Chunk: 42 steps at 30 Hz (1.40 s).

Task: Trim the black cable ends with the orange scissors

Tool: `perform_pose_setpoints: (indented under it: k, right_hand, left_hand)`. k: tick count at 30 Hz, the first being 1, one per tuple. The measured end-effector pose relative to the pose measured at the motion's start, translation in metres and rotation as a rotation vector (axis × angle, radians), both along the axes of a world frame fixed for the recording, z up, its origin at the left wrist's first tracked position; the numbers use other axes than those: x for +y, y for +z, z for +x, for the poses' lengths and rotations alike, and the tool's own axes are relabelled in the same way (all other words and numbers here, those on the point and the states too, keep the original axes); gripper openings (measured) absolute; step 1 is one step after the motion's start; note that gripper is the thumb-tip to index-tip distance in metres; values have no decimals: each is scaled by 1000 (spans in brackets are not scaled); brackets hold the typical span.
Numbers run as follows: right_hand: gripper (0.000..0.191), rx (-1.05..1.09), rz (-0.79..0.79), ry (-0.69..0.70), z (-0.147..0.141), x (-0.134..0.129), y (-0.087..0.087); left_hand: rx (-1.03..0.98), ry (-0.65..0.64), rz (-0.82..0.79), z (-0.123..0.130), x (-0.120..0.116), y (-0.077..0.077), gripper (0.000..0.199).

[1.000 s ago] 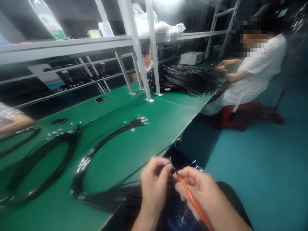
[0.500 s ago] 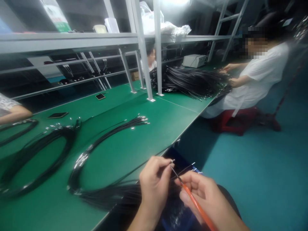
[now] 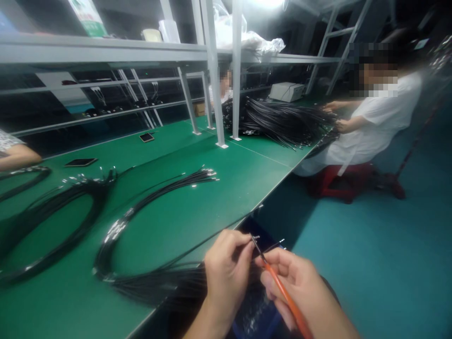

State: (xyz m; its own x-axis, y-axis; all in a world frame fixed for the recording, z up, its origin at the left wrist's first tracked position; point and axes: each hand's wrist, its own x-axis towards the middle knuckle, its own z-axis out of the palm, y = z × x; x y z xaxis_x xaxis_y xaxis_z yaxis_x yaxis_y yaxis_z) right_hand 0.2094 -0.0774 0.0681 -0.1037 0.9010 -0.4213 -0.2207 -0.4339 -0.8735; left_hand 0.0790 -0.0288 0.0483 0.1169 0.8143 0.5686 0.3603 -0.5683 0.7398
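Note:
At the table's front edge my left hand (image 3: pixel 228 266) is closed, thumb and forefinger pinching the end of a black cable (image 3: pixel 226 228) with a small silvery tip. My right hand (image 3: pixel 291 282) is wrapped around a slim tool with an orange handle (image 3: pixel 284 292) and a thin dark metal tip; its exact kind is unclear. That tip lies at my left fingertips, against or very near the cable end. Behind my left hand a bundle of black cables (image 3: pixel 106 245) curves over the green table (image 3: pixel 197 212) and runs off the edge toward my lap.
More coiled cables (image 3: pixel 88 212) lie at the left, near a co-worker's arm (image 3: pixel 21 157) and two phones (image 3: pixel 146 137). White shelf posts (image 3: pixel 219 122) rise from the table. At the right a co-worker in white (image 3: pixel 381 117) handles a large cable pile (image 3: pixel 278 120). Below my hands is a blue bin (image 3: pixel 263 320).
The tool's tip has moved slightly up and left, across the cable end at my left fingertips. My left hand stays nearly still; the view has shifted a little.

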Motion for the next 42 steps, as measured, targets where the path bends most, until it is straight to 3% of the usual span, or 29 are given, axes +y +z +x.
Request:
perform_pose_setpoints:
  k: [6, 10, 12, 15, 18, 21, 23, 27, 32, 35, 38, 42]
  right_hand:
    - [14, -184, 92, -49, 2, -9, -2]
    - [25, -150, 145, -228, 9, -13, -3]
    - [34, -91, 168, -367, 15, -13, -2]
    - [37, -47, 245, -477, 27, -8, -3]
    - [38, -90, 287, -485, 37, 0, -6]
    - [37, -84, 301, -502, 38, 7, -7]
    - [37, -68, 315, -499, 34, 10, -7]
    - [40, -73, 308, -511, 31, 13, -1]
    - [33, 92, 291, -442, 31, 19, 4]
    - [38, 178, 318, -506, 23, 26, -1]
    - [41, 147, 356, -549, 13, 30, -7]
    - [36, 119, 368, -480, 7, 27, -11]
  left_hand:
    - [37, 39, 60, 1, 2, -3, 10]
    - [103, 52, 127, 9, 2, -8, 11]
    - [182, 25, 73, 17, 2, -11, 10]
    - [461, -128, -132, 28, 5, -17, 10]
    - [637, -133, -260, 26, 23, -23, 7]
    - [652, 81, -303, 21, 54, -30, 7]
    - [670, 158, -318, 24, 75, -36, 7]
    - [679, 130, -290, 40, 96, -37, 10]
    - [567, 32, -246, 31, 69, -5, 9]
    - [357, -153, -295, 17, 41, 13, 9]
    - [161, -297, -458, 10, 16, 18, 9]
    - [136, -294, -536, 13, 1, 18, 9]
